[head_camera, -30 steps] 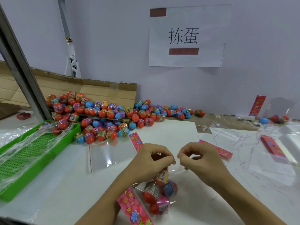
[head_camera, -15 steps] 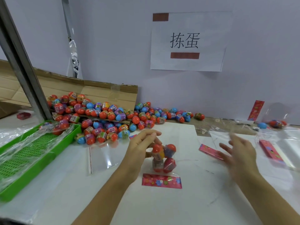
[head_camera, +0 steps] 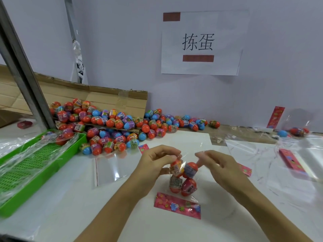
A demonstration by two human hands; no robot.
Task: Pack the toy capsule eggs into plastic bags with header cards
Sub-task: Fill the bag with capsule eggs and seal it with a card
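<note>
Across the near half of the view I log a white worktop (head_camera: pixel 66 198) set against a pale wall carrying a paper sign (head_camera: pixel 201 42). At far left a flattened cardboard box (head_camera: pixel 108 96) leans on that wall, behind a slanting metal post (head_camera: pixel 21 67). A green tray (head_camera: pixel 26 173) covered by loose clear film sits at the left edge. A large heap of toy capsule eggs (head_camera: pixel 118 126), mostly red and blue, spreads from the box along the foot of the wall toward the centre. One empty plastic bag (head_camera: pixel 108 168) lies flat just near of that heap. More clear bags and a red header card (head_camera: pixel 291 162) lie at right, well apart from the heap.

At centre I note the filled bag (head_camera: pixel 182 179), held upright over the worktop, holding four eggs, with its pink flowered header card (head_camera: pixel 177 205) at the near end, lying on the worktop. My left hand (head_camera: pixel 155 165) has its fingers curled on the top left egg through the film. My right hand (head_camera: pixel 218 166) is blurred; its fingers are loosely curled beside the top right egg, and I cannot tell whether they pinch the film.
</note>
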